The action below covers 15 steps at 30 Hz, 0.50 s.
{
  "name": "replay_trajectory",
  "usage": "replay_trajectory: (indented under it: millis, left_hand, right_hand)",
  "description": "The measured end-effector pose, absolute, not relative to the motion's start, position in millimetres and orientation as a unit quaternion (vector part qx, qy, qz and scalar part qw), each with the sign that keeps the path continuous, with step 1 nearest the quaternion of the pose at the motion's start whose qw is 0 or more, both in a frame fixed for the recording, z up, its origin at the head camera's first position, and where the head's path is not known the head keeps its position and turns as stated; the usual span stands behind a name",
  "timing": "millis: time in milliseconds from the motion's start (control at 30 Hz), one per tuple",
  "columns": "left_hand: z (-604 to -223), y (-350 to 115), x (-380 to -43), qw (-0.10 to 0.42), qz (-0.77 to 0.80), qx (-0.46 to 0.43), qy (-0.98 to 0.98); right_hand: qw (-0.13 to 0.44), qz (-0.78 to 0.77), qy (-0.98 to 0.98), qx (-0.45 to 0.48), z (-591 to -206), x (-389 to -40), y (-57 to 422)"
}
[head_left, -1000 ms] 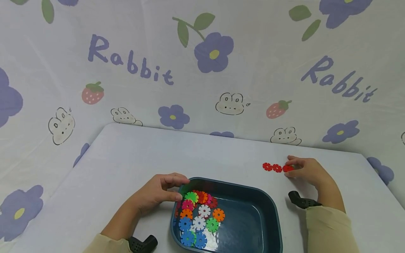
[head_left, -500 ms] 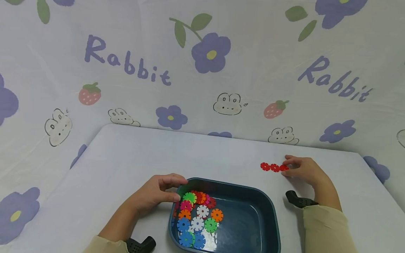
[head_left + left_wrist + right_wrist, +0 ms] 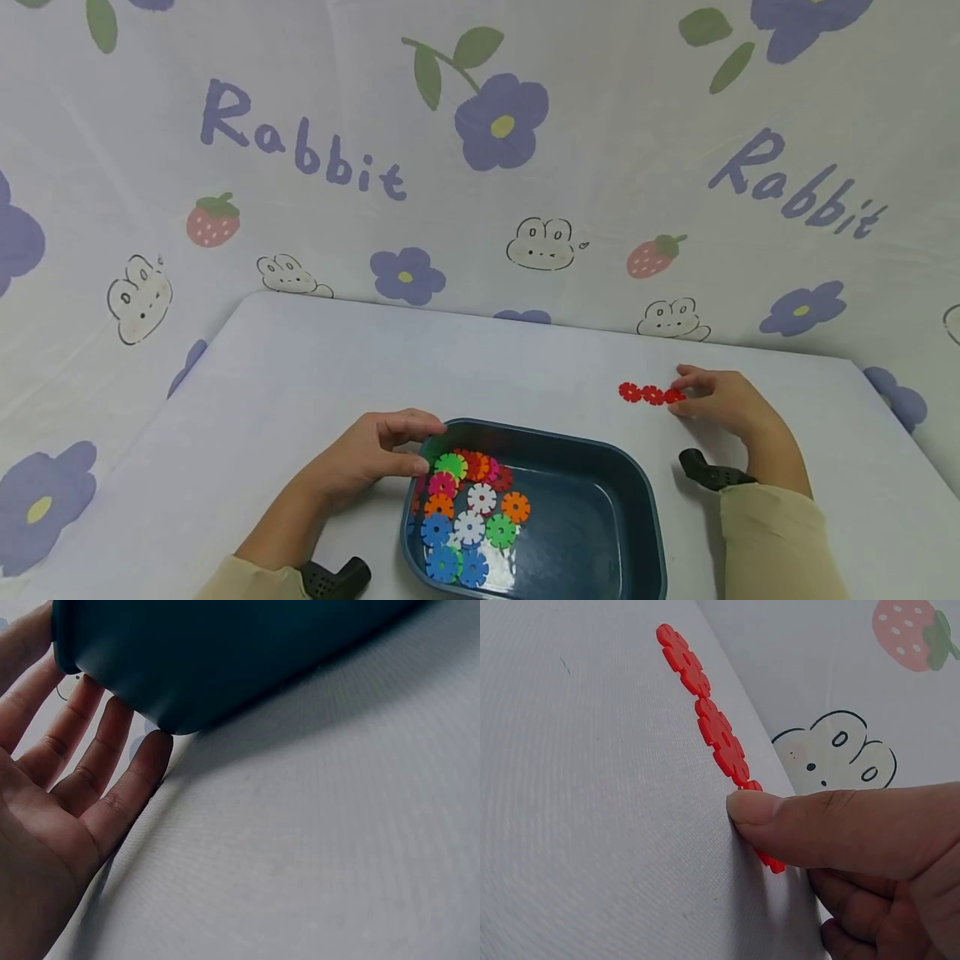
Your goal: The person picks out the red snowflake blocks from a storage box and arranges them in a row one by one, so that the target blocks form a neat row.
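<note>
Three red notched building discs (image 3: 652, 395) lie in a row on the white table, edge against edge. At the right end of that row my right hand (image 3: 731, 404) pinches the last red disc (image 3: 774, 862), thumb on its near side and fingers on the far side. The thumb covers much of that disc in the right wrist view, where the other two red discs (image 3: 721, 739) run away from it. My left hand (image 3: 367, 454) touches the far left corner of a dark blue tray (image 3: 555, 439). In the left wrist view its fingers (image 3: 124, 799) extend loosely against the tray's outer wall.
Several notched discs in blue, white (image 3: 470, 528), green (image 3: 501, 530), orange and pink lie heaped in the tray's left half. A printed curtain (image 3: 337, 233) hangs behind the table's back edge. Black wrist cameras (image 3: 712, 475) sit at both sleeves.
</note>
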<state>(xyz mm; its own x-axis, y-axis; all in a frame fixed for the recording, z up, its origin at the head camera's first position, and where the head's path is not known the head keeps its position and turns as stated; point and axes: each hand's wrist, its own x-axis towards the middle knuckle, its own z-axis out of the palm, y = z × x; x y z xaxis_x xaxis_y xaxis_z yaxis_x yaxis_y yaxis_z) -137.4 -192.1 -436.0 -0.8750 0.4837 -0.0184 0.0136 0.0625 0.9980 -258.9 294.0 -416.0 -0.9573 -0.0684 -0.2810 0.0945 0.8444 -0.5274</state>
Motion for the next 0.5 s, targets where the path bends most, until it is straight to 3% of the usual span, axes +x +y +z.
replay_trajectory:
  millis: [500]
  left_hand:
    - [-437.0, -191.9, -137.6, 0.177, 0.655, 0.162, 0.717]
  right_hand:
    - [0.138, -0.280, 0.950, 0.009, -422.1, -262.1, 298.2]
